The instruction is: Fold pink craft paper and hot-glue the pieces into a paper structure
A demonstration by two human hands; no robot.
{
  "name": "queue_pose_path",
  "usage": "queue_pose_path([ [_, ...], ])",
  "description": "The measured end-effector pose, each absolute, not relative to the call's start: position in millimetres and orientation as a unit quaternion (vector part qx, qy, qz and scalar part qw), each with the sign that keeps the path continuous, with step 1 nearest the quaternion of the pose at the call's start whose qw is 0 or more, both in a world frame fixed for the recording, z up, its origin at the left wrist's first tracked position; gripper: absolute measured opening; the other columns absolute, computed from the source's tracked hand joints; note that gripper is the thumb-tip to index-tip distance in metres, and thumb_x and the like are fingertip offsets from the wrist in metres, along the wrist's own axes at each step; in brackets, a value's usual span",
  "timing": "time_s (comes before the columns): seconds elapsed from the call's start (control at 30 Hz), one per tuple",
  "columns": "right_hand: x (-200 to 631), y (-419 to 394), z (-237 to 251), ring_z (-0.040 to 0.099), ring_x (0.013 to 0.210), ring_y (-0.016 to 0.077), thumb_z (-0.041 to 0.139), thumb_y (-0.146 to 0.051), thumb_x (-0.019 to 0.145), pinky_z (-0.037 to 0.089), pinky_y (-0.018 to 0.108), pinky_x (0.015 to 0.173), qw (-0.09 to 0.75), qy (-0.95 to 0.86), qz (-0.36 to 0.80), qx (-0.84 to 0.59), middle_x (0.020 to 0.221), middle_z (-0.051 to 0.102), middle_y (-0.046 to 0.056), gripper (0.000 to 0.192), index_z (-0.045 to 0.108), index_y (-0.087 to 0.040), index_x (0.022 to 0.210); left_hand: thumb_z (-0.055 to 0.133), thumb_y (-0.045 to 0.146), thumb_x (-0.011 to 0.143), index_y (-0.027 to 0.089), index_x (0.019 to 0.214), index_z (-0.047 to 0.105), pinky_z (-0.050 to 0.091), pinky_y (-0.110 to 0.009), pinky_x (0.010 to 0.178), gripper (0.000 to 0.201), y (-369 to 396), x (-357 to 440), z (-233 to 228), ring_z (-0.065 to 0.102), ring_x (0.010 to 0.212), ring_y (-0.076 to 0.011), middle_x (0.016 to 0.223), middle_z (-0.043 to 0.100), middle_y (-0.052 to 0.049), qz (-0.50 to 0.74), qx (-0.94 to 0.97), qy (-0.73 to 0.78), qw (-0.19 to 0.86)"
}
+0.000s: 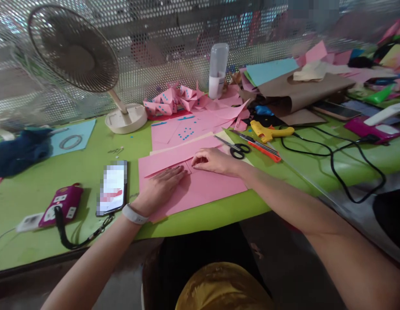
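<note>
A pink sheet of paper (216, 185) lies at the front edge of the green table, with a raised pink flap or strip (174, 159) along its upper part. My left hand (164, 187) rests flat on the sheet, fingers stretched out together. Just to its right, my right hand (209, 161) has thumb and forefinger pinched close to the paper. What sits between those fingertips is too small to make out. Black-handled scissors (239, 150) lie beside my right hand, and an orange utility knife (264, 148) is a little further right.
A yellow glue gun (269, 130) trails a black cable. Left of the paper are a phone (112, 187) and a purple power strip (63, 204). Behind stand a fan (125, 118), folded pink paper shapes (174, 101) and a clear bottle (218, 71). Brown paper (306, 92) lies at right.
</note>
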State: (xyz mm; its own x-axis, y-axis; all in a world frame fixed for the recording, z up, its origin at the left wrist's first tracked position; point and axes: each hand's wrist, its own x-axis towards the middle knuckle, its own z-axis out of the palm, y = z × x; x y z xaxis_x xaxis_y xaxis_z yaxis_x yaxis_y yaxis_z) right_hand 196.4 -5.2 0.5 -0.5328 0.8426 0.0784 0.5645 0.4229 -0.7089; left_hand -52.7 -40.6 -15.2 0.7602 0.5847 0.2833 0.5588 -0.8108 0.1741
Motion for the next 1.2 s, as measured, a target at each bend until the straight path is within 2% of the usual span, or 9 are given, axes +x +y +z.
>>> queue_pose_path([
  [0.3, 196.7, -5.5, 1.0, 0.061, 0.083, 0.016, 0.063, -0.012, 0.081, 0.044, 0.027, 0.074, 0.216, -0.813, 0.318, -0.437, 0.093, 0.069, 0.006, 0.012, 0.072, -0.016, 0.089, 0.043, 0.037, 0.099, 0.024, 0.138, 0.052, 0.045, -0.047, 0.108, 0.041, -41.8, -53.1, -18.2, 0.052, 0.129, -0.0241, 0.142, 0.053, -0.008, 0.16, 0.935, 0.313, 0.043],
  [0.67, 197.2, -5.1, -0.4, 0.059, 0.078, 0.0141, 0.066, -0.016, 0.08, 0.043, 0.025, 0.07, 0.216, -0.811, 0.317, -0.441, 0.092, 0.069, 0.006, 0.01, 0.072, -0.016, 0.089, 0.045, 0.039, 0.098, 0.021, 0.139, 0.05, 0.041, -0.044, 0.112, 0.045, -42.5, -52.6, -14.8, 0.045, 0.136, -0.0233, 0.145, 0.049, -0.011, 0.154, 0.938, 0.301, 0.073],
  [0.83, 196.5, -7.8, 4.3, 0.059, 0.078, 0.015, 0.072, -0.022, 0.078, 0.044, 0.026, 0.07, 0.208, -0.812, 0.339, -0.427, 0.091, 0.067, 0.006, 0.016, 0.07, -0.015, 0.092, 0.048, 0.04, 0.097, 0.022, 0.14, 0.05, 0.04, -0.044, 0.113, 0.046, -43.2, -52.6, -13.8, 0.045, 0.136, -0.0235, 0.146, 0.049, -0.01, 0.15, 0.935, 0.313, 0.075],
  [1.07, 200.1, -4.6, 2.2, 0.058, 0.078, 0.0142, 0.072, -0.02, 0.079, 0.043, 0.026, 0.072, 0.205, -0.835, 0.285, -0.425, 0.093, 0.064, 0.005, 0.016, 0.07, -0.016, 0.094, 0.047, 0.043, 0.097, 0.022, 0.14, 0.049, 0.044, -0.045, 0.109, 0.048, -47.0, -50.2, -8.6, 0.048, 0.133, -0.0251, 0.145, 0.05, -0.01, 0.152, 0.935, 0.314, 0.072],
  [1.2, 201.6, -3.9, 1.0, 0.059, 0.079, 0.0143, 0.067, -0.015, 0.083, 0.042, 0.027, 0.073, 0.198, -0.844, 0.236, -0.439, 0.097, 0.065, 0.006, 0.012, 0.071, -0.017, 0.094, 0.046, 0.045, 0.097, 0.023, 0.14, 0.05, 0.044, -0.045, 0.11, 0.049, -49.6, -48.2, -7.8, 0.048, 0.133, -0.0256, 0.143, 0.052, -0.01, 0.158, 0.933, 0.315, 0.066],
])
